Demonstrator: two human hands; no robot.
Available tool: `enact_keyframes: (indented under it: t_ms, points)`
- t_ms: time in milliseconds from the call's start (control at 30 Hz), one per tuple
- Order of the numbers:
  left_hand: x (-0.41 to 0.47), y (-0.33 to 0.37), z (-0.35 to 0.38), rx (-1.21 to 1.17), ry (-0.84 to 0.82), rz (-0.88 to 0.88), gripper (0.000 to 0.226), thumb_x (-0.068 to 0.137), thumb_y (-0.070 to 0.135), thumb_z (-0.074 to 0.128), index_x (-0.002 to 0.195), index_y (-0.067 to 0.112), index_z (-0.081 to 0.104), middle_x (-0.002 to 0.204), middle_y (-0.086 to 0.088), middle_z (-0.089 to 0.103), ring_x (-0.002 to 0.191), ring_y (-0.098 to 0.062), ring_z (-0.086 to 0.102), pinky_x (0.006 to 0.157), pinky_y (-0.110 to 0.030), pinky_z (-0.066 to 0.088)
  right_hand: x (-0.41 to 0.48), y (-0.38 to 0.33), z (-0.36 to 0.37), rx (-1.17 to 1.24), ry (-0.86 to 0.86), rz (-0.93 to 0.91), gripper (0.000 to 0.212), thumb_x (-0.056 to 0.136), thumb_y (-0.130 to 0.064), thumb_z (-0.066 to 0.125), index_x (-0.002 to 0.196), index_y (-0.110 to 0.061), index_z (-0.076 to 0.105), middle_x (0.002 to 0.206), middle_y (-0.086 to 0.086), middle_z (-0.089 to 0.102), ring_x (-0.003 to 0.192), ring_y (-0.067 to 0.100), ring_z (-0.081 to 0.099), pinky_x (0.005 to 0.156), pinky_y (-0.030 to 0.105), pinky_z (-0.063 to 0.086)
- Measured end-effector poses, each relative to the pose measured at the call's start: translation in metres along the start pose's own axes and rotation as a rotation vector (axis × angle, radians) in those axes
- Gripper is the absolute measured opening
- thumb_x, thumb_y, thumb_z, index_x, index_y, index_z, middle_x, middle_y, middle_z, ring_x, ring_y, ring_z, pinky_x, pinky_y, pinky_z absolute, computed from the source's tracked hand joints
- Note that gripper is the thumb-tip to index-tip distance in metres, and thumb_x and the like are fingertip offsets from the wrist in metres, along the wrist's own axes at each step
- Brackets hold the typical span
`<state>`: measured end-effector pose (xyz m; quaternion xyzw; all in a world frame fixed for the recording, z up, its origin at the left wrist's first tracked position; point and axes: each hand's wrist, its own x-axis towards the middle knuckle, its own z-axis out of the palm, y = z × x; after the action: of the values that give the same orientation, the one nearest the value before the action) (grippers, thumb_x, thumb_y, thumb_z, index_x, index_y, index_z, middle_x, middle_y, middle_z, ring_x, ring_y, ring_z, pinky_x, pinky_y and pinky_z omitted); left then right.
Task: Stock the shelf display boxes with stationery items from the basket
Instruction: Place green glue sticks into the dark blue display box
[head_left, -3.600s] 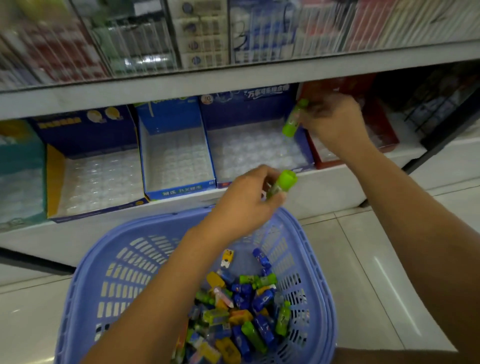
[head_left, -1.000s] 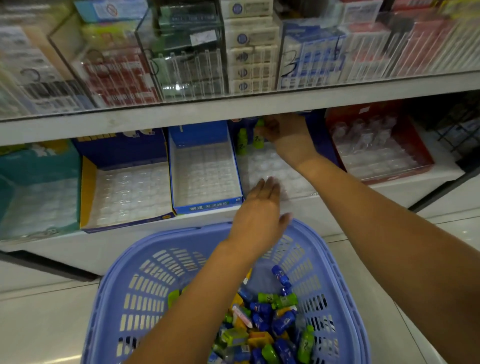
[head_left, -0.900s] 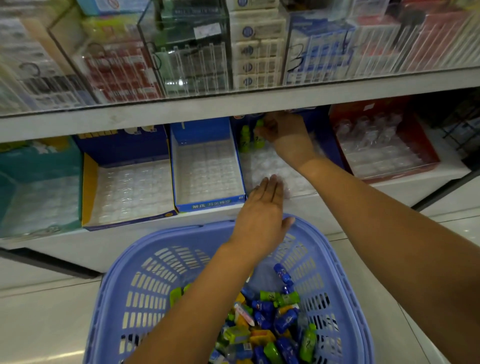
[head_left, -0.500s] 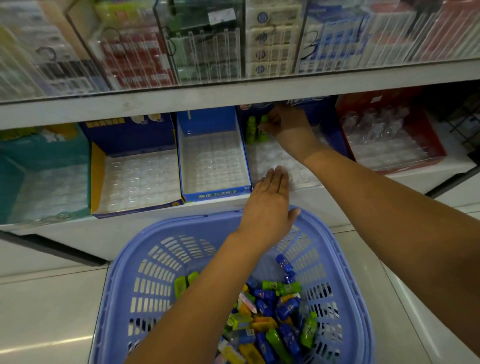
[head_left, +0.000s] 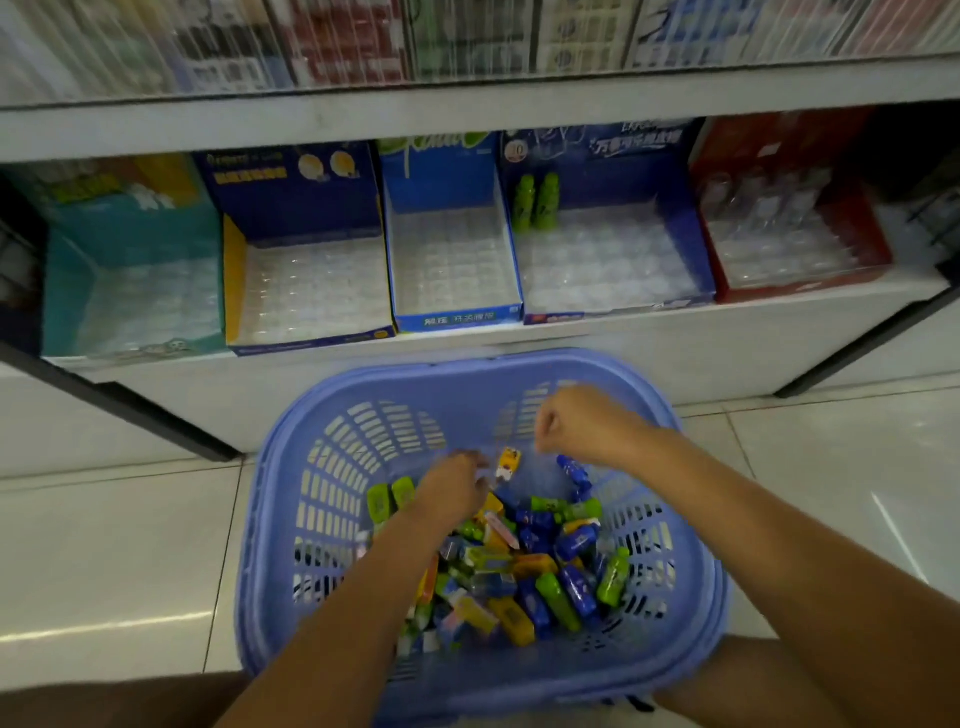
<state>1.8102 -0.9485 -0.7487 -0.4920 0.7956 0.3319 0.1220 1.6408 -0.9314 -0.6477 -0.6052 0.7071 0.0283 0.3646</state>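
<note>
Green/blue/yellow stationery bits (head_left: 524, 577) in lilac basket (head_left: 467, 370); L hand (head_left: 457, 488) among them, grip unclear; R hand (head_left: 582, 427) curled, empty.

One cam only, head-worn, wide-angle, aimed forward and steeply down. Basket (head_left: 467, 366) fills lower centre, close under the lens, seen almost from above. Left hand (head_left: 457, 486) and right hand (head_left: 587, 423) sit mid-frame over it. Both forearms run up from the bottom edge, very near. Display boxes (head_left: 452, 260) span the upper middle, farther off, viewed front-on and from above, so their floors show. Upper shelf (head_left: 467, 109) clips the top edge, blurred. Floor (head_left: 104, 545) on both flanks. View is slightly rolled: shelf lines climb toward the right.
</note>
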Motion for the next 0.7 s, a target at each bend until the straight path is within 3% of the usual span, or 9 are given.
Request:
enact_keyframes:
  t_ms: [67, 133, 167, 233, 333, 467, 533, 633, 700]
  points:
    - [-0.003, -0.024, 0.02, 0.102, -0.104, -0.072, 0.035, 0.1, 0.019, 0.042, 0.132, 0.008, 0.05, 0.132, -0.017, 0.053, 0.111, -0.033, 0.054, 0.086, -0.04, 0.043, 0.013, 0.013, 0.037, -0.105, -0.167, 0.092, 0.021, 0.09, -0.005, 0.052, 0.075, 0.005, 0.063, 0.082, 0.025, 0.057, 0.074, 0.035, 0.056, 0.077, 0.039, 0.047]
    - [-0.008, -0.046, 0.036, 0.089, -0.187, -0.088, 0.033, 0.098, 0.016, 0.045, 0.13, 0.009, 0.051, 0.123, -0.019, 0.055, 0.1, -0.034, 0.055, 0.081, -0.041, 0.045, 0.028, 0.029, 0.067, -0.19, -0.249, 0.144, 0.034, 0.092, -0.006, 0.049, 0.06, -0.013, 0.041, 0.066, 0.009, 0.037, 0.059, 0.021, 0.038, 0.074, 0.03, 0.035]
    - [-0.01, -0.053, 0.041, 0.054, -0.228, -0.093, 0.033, 0.098, 0.016, 0.045, 0.13, 0.009, 0.051, 0.116, -0.02, 0.056, 0.09, -0.033, 0.054, 0.075, -0.04, 0.043, 0.033, 0.036, 0.077, -0.236, -0.284, 0.147, 0.031, 0.092, -0.008, 0.049, 0.063, -0.017, 0.042, 0.069, 0.005, 0.04, 0.064, 0.02, 0.043, 0.076, 0.032, 0.037]
    - [-0.011, -0.062, 0.046, -0.019, -0.259, -0.115, 0.035, 0.1, 0.017, 0.043, 0.134, 0.009, 0.047, 0.109, -0.022, 0.056, 0.075, -0.028, 0.048, 0.069, -0.039, 0.039, 0.042, 0.046, 0.091, -0.349, -0.367, 0.122, 0.009, 0.091, -0.01, 0.052, 0.092, -0.012, 0.06, 0.095, 0.011, 0.059, 0.093, 0.03, 0.057, 0.084, 0.036, 0.044]
    - [-0.002, -0.065, 0.05, -0.041, -0.24, -0.121, 0.041, 0.1, 0.017, 0.042, 0.14, 0.008, 0.041, 0.112, -0.021, 0.058, 0.083, -0.033, 0.054, 0.073, -0.044, 0.044, 0.057, 0.063, 0.103, -0.367, -0.405, 0.086, 0.039, 0.087, -0.011, 0.06, 0.123, -0.001, 0.048, 0.119, 0.02, 0.057, 0.108, 0.034, 0.055, 0.086, 0.036, 0.046]
    - [0.008, -0.063, 0.055, -0.021, -0.168, -0.155, 0.033, 0.099, 0.017, 0.043, 0.127, 0.001, 0.05, 0.112, -0.022, 0.058, 0.095, -0.036, 0.057, 0.077, -0.043, 0.046, 0.066, 0.072, 0.11, -0.394, -0.335, 0.063, 0.06, 0.078, -0.021, 0.072, 0.127, -0.006, 0.04, 0.122, 0.018, 0.052, 0.11, 0.034, 0.055, 0.082, 0.038, 0.048]
    - [0.012, -0.059, 0.055, -0.008, -0.107, -0.149, 0.026, 0.099, 0.016, 0.043, 0.114, 0.001, 0.056, 0.109, -0.021, 0.059, 0.097, -0.035, 0.058, 0.076, -0.042, 0.045, 0.07, 0.075, 0.12, -0.435, -0.313, 0.072, 0.057, 0.08, -0.022, 0.07, 0.128, -0.006, 0.042, 0.125, 0.017, 0.051, 0.112, 0.033, 0.055, 0.084, 0.039, 0.048]
    - [0.021, -0.046, 0.049, -0.065, -0.006, -0.115, 0.025, 0.099, 0.017, 0.041, 0.104, 0.005, 0.062, 0.092, -0.016, 0.059, 0.082, -0.032, 0.056, 0.069, -0.04, 0.044, 0.072, 0.075, 0.127, -0.431, -0.292, 0.107, 0.044, 0.084, -0.016, 0.065, 0.124, -0.009, 0.047, 0.12, 0.015, 0.054, 0.11, 0.032, 0.057, 0.08, 0.038, 0.049]
    - [0.029, -0.036, 0.048, -0.107, 0.009, -0.087, 0.026, 0.099, 0.016, 0.041, 0.106, 0.007, 0.064, 0.087, -0.017, 0.061, 0.069, -0.028, 0.05, 0.064, -0.04, 0.043, 0.072, 0.073, 0.126, -0.424, -0.277, 0.134, 0.019, 0.085, -0.016, 0.063, 0.102, -0.011, 0.056, 0.099, 0.012, 0.056, 0.106, 0.032, 0.059, 0.078, 0.037, 0.049]
